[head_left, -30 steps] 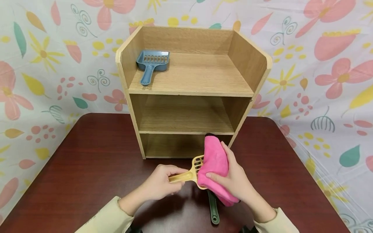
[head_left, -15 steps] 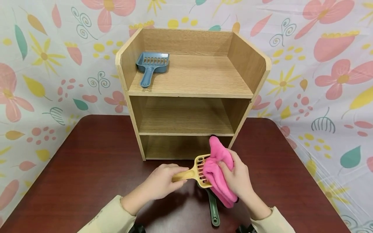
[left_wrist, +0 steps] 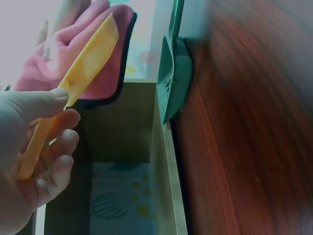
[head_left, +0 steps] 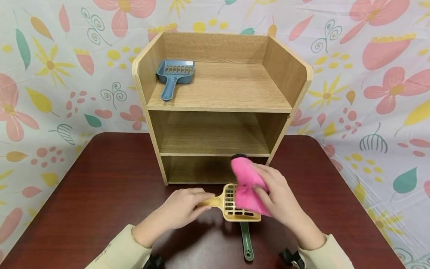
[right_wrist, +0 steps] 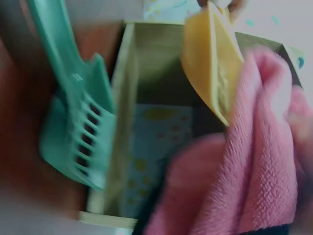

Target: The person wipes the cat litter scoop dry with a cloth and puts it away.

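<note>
My left hand [head_left: 183,208] grips a yellow slotted litter scoop [head_left: 214,202] by its handle, thumb on top and fingers curled beneath in the left wrist view. Bunched in my right hand [head_left: 280,196] is a pink fleecy cloth [head_left: 246,188] with dark edging. It lies against the right part of the scoop's slotted head, and its fluffy folds show large in the right wrist view. Under the yellow scoop, a green litter scoop [head_left: 246,243] lies on the table with its handle toward me; its slotted head, in a green holder [right_wrist: 54,142], shows in the right wrist view.
A wooden shelf unit [head_left: 215,111] stands at the back of the dark red table [head_left: 111,186]. On its top shelf, at the left, a blue litter scoop [head_left: 170,86] rests in a blue holder [head_left: 184,79]. A flower-patterned curtain [head_left: 352,93] hangs behind.
The cloth, in my right hand, has shifted upward, uncovering the lower right part of the yellow scoop's head. My left hand keeps its grip, and the scoop has tipped flatter toward the head camera.
</note>
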`<state>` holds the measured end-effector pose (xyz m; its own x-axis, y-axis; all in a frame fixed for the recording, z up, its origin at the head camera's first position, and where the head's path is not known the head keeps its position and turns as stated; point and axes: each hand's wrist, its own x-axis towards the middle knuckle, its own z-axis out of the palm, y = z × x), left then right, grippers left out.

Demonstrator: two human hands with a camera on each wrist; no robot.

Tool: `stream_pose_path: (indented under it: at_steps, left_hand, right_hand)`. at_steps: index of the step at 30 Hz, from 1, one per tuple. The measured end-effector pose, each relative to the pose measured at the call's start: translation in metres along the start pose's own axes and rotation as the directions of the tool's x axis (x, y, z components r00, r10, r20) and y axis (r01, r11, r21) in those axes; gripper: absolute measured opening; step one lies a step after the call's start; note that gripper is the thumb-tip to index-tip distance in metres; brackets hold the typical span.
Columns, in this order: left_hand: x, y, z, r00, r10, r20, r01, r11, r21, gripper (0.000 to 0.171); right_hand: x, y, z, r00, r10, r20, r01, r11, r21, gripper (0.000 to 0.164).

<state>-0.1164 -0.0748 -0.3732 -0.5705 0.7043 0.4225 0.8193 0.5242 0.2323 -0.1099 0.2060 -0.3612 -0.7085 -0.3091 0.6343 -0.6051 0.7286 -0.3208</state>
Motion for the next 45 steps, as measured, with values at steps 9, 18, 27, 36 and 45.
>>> stream_pose_path:
  at_steps: [9, 18, 27, 36, 45]
  left_hand:
    - [0.003, 0.009, -0.001, 0.994, 0.104, -0.028, -0.103, 0.994, 0.028, 0.023]
    - [0.004, 0.006, 0.001, 0.992, 0.115, -0.058, -0.108, 0.987, 0.118, 0.024]
    - [0.006, 0.002, 0.003, 0.977, 0.139, -0.162, -0.117, 0.983, 0.142, 0.024]
    - [0.004, -0.002, 0.001, 0.944, 0.164, -0.286, -0.110, 0.974, 0.197, 0.024]
    - [0.002, -0.005, 0.007, 0.912, 0.171, -0.372, -0.119, 0.980, 0.159, 0.023]
  right_hand:
    - [0.010, -0.019, 0.006, 0.896, -0.131, 0.424, 0.194, 0.975, -0.110, 0.068]
    - [0.009, -0.014, 0.016, 0.944, -0.140, 0.300, 0.178, 0.979, -0.103, 0.043]
    - [0.007, -0.003, 0.017, 0.984, -0.123, 0.131, 0.144, 0.977, -0.159, 0.037]
    - [0.007, 0.002, 0.017, 0.995, -0.083, -0.048, 0.081, 0.996, -0.037, 0.043]
    - [0.005, 0.001, 0.022, 0.984, 0.099, -0.150, -0.078, 0.987, 0.141, 0.037]
